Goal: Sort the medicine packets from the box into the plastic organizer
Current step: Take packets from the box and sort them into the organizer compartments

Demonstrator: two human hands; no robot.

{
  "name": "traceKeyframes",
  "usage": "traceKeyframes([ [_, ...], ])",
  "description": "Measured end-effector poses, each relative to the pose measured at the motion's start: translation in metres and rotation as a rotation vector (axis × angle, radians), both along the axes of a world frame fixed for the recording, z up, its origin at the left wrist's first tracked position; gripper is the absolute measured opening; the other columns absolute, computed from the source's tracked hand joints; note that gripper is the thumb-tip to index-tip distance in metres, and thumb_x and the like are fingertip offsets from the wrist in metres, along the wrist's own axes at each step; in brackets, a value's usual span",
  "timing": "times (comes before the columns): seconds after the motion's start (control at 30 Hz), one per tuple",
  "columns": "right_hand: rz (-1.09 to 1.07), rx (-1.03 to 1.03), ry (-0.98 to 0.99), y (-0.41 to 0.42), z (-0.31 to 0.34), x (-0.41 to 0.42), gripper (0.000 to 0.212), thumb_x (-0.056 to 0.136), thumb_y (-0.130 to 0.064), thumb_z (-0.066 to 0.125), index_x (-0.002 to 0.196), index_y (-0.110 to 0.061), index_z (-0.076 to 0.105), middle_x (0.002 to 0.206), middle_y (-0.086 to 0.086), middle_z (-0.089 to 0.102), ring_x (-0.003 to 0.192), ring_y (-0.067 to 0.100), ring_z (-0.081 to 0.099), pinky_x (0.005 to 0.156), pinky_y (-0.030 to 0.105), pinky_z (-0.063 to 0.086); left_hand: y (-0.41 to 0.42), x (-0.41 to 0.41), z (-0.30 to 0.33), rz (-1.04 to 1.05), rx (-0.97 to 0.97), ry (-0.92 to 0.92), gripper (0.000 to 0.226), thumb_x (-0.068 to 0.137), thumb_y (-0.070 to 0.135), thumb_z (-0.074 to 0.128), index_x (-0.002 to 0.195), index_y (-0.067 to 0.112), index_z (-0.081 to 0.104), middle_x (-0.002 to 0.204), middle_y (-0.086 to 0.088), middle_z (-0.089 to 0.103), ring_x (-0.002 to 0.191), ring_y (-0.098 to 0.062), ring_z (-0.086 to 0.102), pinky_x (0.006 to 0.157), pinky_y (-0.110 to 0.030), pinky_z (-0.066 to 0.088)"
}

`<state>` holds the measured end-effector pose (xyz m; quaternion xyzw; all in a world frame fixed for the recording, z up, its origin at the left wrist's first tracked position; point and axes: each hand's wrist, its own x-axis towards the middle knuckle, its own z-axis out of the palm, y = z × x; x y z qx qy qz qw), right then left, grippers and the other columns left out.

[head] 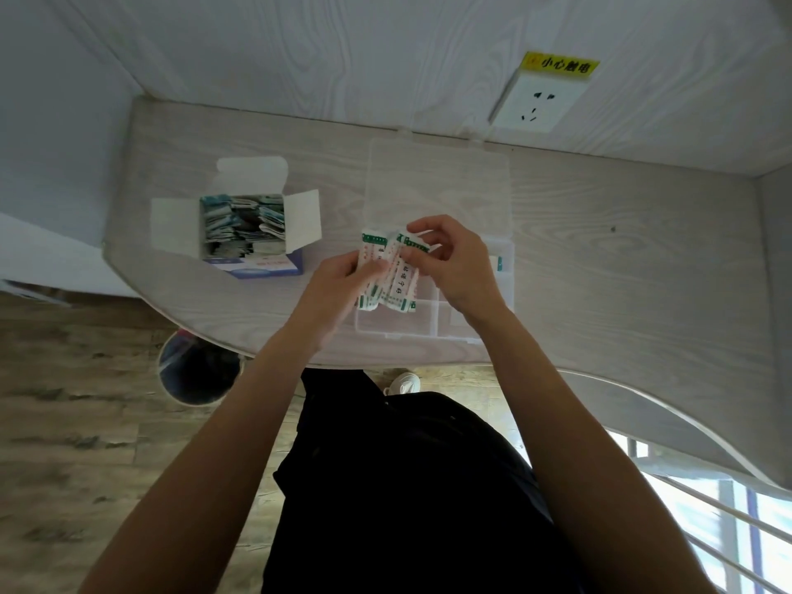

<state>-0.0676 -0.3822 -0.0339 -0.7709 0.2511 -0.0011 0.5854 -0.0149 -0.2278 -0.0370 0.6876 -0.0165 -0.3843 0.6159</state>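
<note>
White-and-green packets (392,272) are being held over the clear organizer (505,289), long axes running near-to-far, tilting slightly. L hand (338,289) is gripping the left bunch w/ curled fingers; R hand (450,259) is pinching the right bunch's far end. Box (244,229) is sitting open well left on the desk (621,259), holding more packets.
</note>
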Motion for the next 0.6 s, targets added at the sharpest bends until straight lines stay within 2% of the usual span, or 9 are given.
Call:
traceKeyframes([
  [0.07, 0.008, 0.03, 0.002, -0.002, 0.0, -0.001, 0.019, 0.082, -0.015, 0.071, 0.095, -0.025, 0.062, 0.094, 0.006, 0.065, 0.075, 0.029, 0.065, 0.064, 0.029, 0.055, 0.001, 0.001, -0.001, 0.023, -0.012, 0.059, 0.017, 0.093, 0.018, 0.052, 0.09, 0.029, 0.065, 0.085, 0.006, 0.07, 0.081, -0.012, 0.066, 0.068, -0.025, 0.053],
  [0.17, 0.041, 0.174, -0.001, -0.004, 0.006, -0.002, 0.019, 0.084, -0.007, 0.067, 0.102, -0.01, 0.062, 0.088, 0.007, 0.065, 0.062, 0.008, 0.061, 0.052, 0.014, 0.044, 0.002, 0.002, -0.002, 0.022, -0.023, 0.054, 0.012, 0.091, 0.021, 0.056, 0.093, 0.025, 0.066, 0.09, 0.002, 0.071, 0.085, -0.015, 0.067, 0.075, -0.03, 0.053],
  [0.23, 0.052, 0.238, 0.0, -0.008, 0.008, -0.005, 0.02, 0.085, -0.004, 0.065, 0.105, -0.005, 0.061, 0.084, 0.006, 0.065, 0.055, 0.001, 0.055, 0.048, 0.015, 0.04, 0.001, 0.003, -0.002, 0.039, -0.025, 0.063, 0.01, 0.088, 0.021, 0.059, 0.095, 0.021, 0.067, 0.087, 0.001, 0.071, 0.079, -0.012, 0.068, 0.07, -0.026, 0.053],
  [0.33, 0.067, 0.275, 0.019, -0.015, 0.009, -0.008, 0.019, 0.085, -0.003, 0.064, 0.104, -0.003, 0.062, 0.079, 0.003, 0.065, 0.051, 0.001, 0.051, 0.048, 0.015, 0.039, -0.003, 0.004, 0.0, 0.051, -0.04, 0.058, 0.016, 0.082, 0.02, 0.064, 0.097, 0.015, 0.067, 0.084, 0.003, 0.071, 0.074, -0.009, 0.069, 0.063, -0.02, 0.054],
  [0.4, 0.09, 0.272, 0.026, -0.016, 0.01, -0.008, 0.019, 0.086, -0.004, 0.063, 0.105, -0.004, 0.062, 0.08, 0.004, 0.066, 0.051, 0.001, 0.051, 0.048, 0.015, 0.039, -0.004, 0.006, -0.001, 0.037, -0.02, 0.02, 0.014, 0.078, 0.019, 0.068, 0.092, 0.018, 0.067, 0.08, 0.005, 0.073, 0.074, -0.011, 0.07, 0.062, -0.021, 0.054],
  [0.5, 0.098, 0.258, 0.02, -0.016, 0.01, -0.006, 0.021, 0.087, -0.005, 0.063, 0.108, -0.005, 0.063, 0.08, 0.005, 0.066, 0.051, 0.001, 0.052, 0.048, 0.015, 0.039, -0.008, 0.006, -0.001, 0.02, 0.026, -0.031, 0.011, 0.082, 0.012, 0.066, 0.087, 0.021, 0.066, 0.07, 0.012, 0.071, 0.067, -0.005, 0.069, 0.056, -0.017, 0.052],
  [0.6, 0.08, 0.255, 0.026, -0.017, 0.01, -0.006, 0.019, 0.088, -0.007, 0.062, 0.107, -0.007, 0.065, 0.074, 0.004, 0.064, 0.049, 0.002, 0.049, 0.048, 0.015, 0.039, -0.012, 0.004, 0.002, -0.008, 0.008, -0.049, 0.006, 0.086, 0.018, 0.062, 0.088, 0.023, 0.066, 0.073, 0.01, 0.072, 0.07, -0.007, 0.069, 0.06, -0.021, 0.055],
])
